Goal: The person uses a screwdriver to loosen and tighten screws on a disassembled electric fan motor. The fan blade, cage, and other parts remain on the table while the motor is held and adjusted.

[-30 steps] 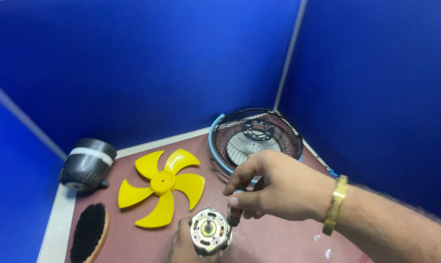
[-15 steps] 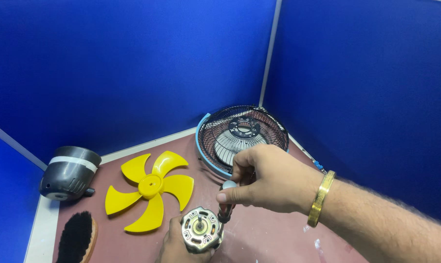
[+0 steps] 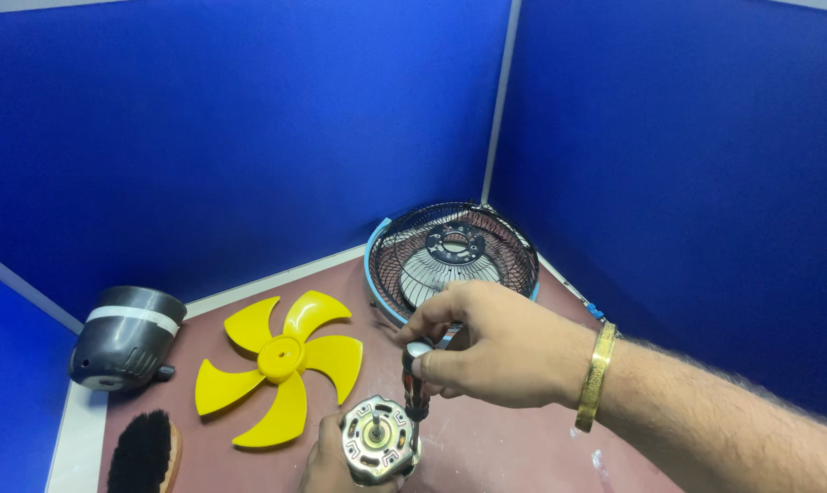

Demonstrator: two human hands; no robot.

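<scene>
Right hand [image 3: 500, 351] clamped on screwdriver [image 3: 415, 379], tip at fan motor [image 3: 377, 440] cradled by left hand [image 3: 326, 461] low on tabletop [image 3: 486, 456]. Yellow blade [image 3: 281, 361], grille [image 3: 454, 256], grey housing [image 3: 126, 338] already off, lying apart; motor not yet opened.

One yellow fan blade [image 3: 281, 365], one wire fan guard [image 3: 454, 256], one fan motor [image 3: 377, 440]. One grey motor housing [image 3: 126, 338], one brush [image 3: 144, 455], one screwdriver [image 3: 416, 379].

Silver fan motor [image 3: 378, 440], shaft up, dark-handled screwdriver [image 3: 415, 383] seemingly at its edge
</scene>
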